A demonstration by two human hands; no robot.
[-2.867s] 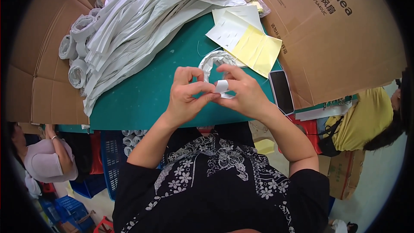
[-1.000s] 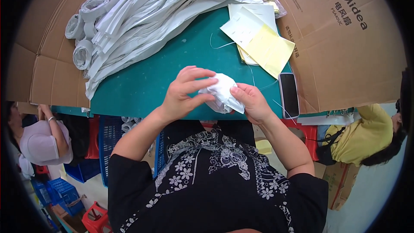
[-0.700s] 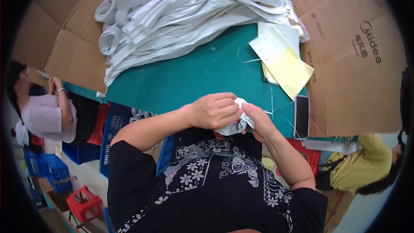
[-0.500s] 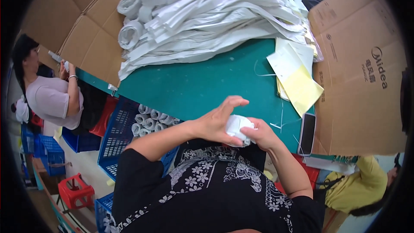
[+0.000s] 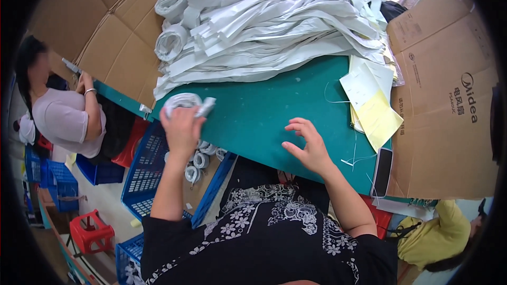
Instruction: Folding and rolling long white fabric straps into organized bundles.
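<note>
My left hand (image 5: 182, 126) reaches to the left front edge of the green table, its fingers closed on a coiled roll of white strip (image 5: 182, 100). A short loose end of the strip sticks out to the right of the roll. The hand is slightly blurred, and its fingertips are partly hidden against the roll. My right hand (image 5: 306, 145) hovers over the table's near edge in front of my body, thumb and fingers apart, holding nothing. Beyond both hands lies a large heap of long white strips (image 5: 285, 31), with several coiled rolls (image 5: 170, 42) at its left end.
A blue plastic basket (image 5: 142, 171) with white rolls stands below the table's left edge. Yellow and white papers (image 5: 375, 108) and a dark phone-like object (image 5: 384, 171) lie at right. Cardboard walls (image 5: 433, 100) flank the table (image 5: 253, 111). Co-workers sit left and right.
Both hands held a white bundle together in front of my body. My left hand has carried it to the table's left edge; my right hand has let go and opened.
</note>
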